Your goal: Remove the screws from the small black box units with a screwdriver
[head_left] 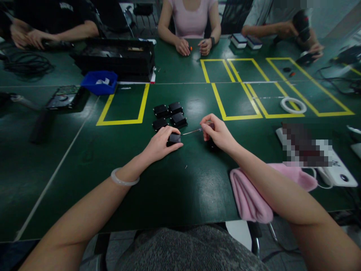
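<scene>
My left hand [163, 143] is closed around a small black box [175, 139] resting on the green table [169, 195]. In my right hand [216, 130] is a screwdriver [191, 132], held almost level, its thin metal shaft pointing left. The tip reaches the side of the box by my left fingers; whether it sits in a screw I cannot tell. Just beyond my left hand, several similar black boxes [178, 119] stand in a cluster. Under my right hand lies another dark piece [212, 144], partly hidden. A tiny screw [186, 166] lies nearer to me.
Yellow tape outlines [121, 122] mark the table. A blue bin [100, 82] and a long black case [115, 56] stand at the back left. A white ring [293, 105], a pink cloth [251, 195] and a white power bank-like slab [342, 171] lie right. Several people work opposite.
</scene>
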Motion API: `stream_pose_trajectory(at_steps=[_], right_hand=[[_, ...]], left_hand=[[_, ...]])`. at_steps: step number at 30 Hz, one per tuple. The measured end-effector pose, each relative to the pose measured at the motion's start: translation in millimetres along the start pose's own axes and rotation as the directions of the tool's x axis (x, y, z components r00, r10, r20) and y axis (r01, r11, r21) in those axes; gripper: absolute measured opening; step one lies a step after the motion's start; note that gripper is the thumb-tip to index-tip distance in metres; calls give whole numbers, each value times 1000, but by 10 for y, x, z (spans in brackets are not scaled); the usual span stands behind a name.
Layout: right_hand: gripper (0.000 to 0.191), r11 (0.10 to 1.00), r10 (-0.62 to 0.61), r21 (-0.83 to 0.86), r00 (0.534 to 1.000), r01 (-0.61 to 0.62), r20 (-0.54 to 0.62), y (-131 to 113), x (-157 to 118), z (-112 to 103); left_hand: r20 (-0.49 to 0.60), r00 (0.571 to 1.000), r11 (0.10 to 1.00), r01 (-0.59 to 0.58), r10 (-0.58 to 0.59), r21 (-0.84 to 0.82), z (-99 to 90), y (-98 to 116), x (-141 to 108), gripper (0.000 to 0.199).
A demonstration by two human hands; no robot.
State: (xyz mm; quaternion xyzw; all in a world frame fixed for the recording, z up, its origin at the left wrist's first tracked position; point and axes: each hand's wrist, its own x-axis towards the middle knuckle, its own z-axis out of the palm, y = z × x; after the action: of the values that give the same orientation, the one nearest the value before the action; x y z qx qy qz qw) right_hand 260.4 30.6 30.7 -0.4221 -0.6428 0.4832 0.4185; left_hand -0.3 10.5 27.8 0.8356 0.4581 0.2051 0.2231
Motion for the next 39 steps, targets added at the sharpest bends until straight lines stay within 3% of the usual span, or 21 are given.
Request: stream_pose_trajectory(at_steps=[34,39], right_hand=[[19,1000,-4,-3,1000,4,12,15,15,4],[8,1000,-3,0,1000,3,6,2,5,-5]], left_hand=[[-8,1000,1000,-6,6,9,7,-5,-6,35],[-7,1000,1000,-8,8,13,5,0,-1,34]])
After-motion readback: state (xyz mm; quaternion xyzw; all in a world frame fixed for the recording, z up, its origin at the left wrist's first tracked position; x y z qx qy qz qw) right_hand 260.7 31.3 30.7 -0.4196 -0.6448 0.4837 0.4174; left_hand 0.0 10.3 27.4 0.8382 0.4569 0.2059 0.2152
